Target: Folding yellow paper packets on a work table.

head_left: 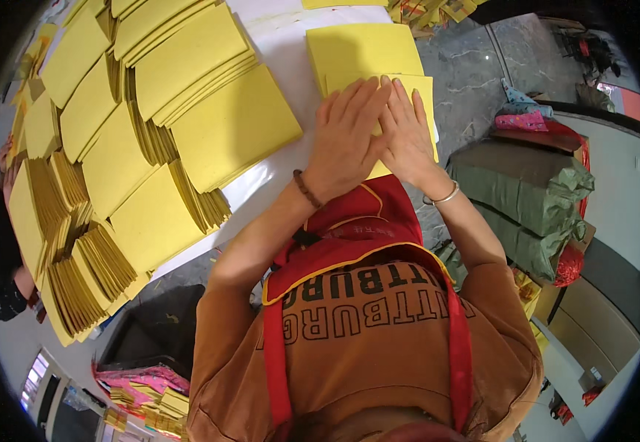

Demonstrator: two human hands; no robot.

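Observation:
My left hand (346,136) lies flat with its fingers stretched out, on a yellow paper piece (426,107) at the table's right edge. Beside it, my right hand (406,136) presses flat on the same piece, fingers straight and the two hands touching. Neither hand grips anything. Just beyond the fingertips, another yellow paper piece (357,48) lies partly under the first. Whether the paper is a single folded sheet or a thin stack, I cannot tell. To the left, many stacks of folded yellow paper (235,121) overlap in rows.
A white table covering (279,29) shows between the stacks and my hands. Green wrapped bundles (515,177) stand at the right, with pink cloth (520,121) behind them. A dark chair (158,331) is at the lower left. Another person's dark clothing (0,258) shows at the far left.

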